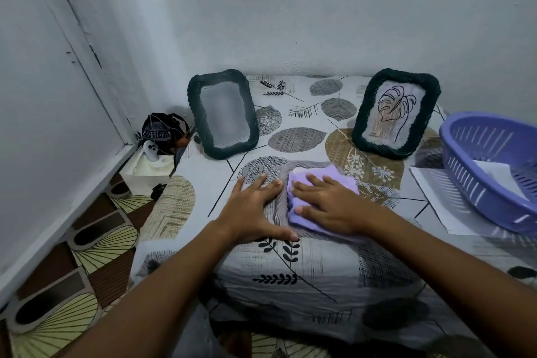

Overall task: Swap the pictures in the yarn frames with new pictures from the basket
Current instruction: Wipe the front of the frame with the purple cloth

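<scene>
At centre frame, a grey yarn frame [280, 203] is lying flat on the bed [319, 270]. Your left hand [250, 206] is pressing its edge, fingers spread; your right hand [328, 200] is flattening a lilac cloth [325, 229] on it. Probably light, soft-wrapped; grip its rim.

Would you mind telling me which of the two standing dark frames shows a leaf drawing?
The right frame, beside the basket; the left frame looks blank.

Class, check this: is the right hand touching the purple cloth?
Touching. The head view shows the right hand lying flat, fingers spread, on the purple cloth.
</scene>
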